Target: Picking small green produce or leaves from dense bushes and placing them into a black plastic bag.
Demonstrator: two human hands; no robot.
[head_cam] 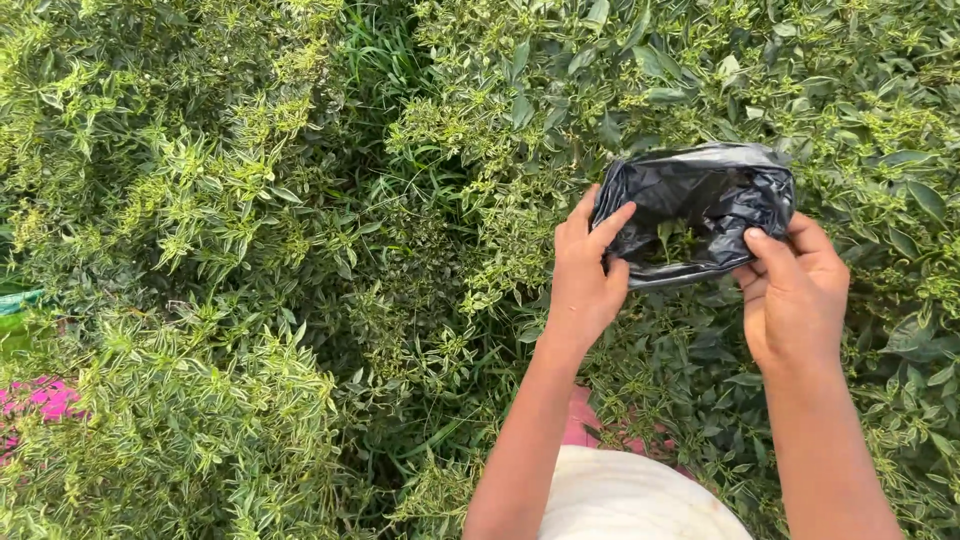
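Pale cloth (640, 500) at the bottom edge lies closest to the lens, a rounded cream shape cut off by the frame, with a strip of pink (580, 425) showing just above it between the two forearms. Two hands are raised over it, and both pinch the same thing: one black plastic bag (700, 205), crumpled and glossy, held with its mouth pulled open toward the viewer. Fingers of the left hand (585, 275) curl over the bag's left rim, the forefinger lying along the edge and the thumb tucked behind it where it cannot be seen. On the other side the right hand (795, 290) grips the lower right rim, its thumb pressed flat on the plastic and the remaining fingers hidden behind the bag. Inside the opening a few small green pieces (675, 240) show, too dim and shadowed to count or name. All around, dense green bushes (250, 230) with narrow leaves fill the view; the bag hangs just above their tops. At the far left edge one patch of bright pink (40, 398) and one sliver of teal (18, 300) peek through the foliage, both cut off and impossible to identify
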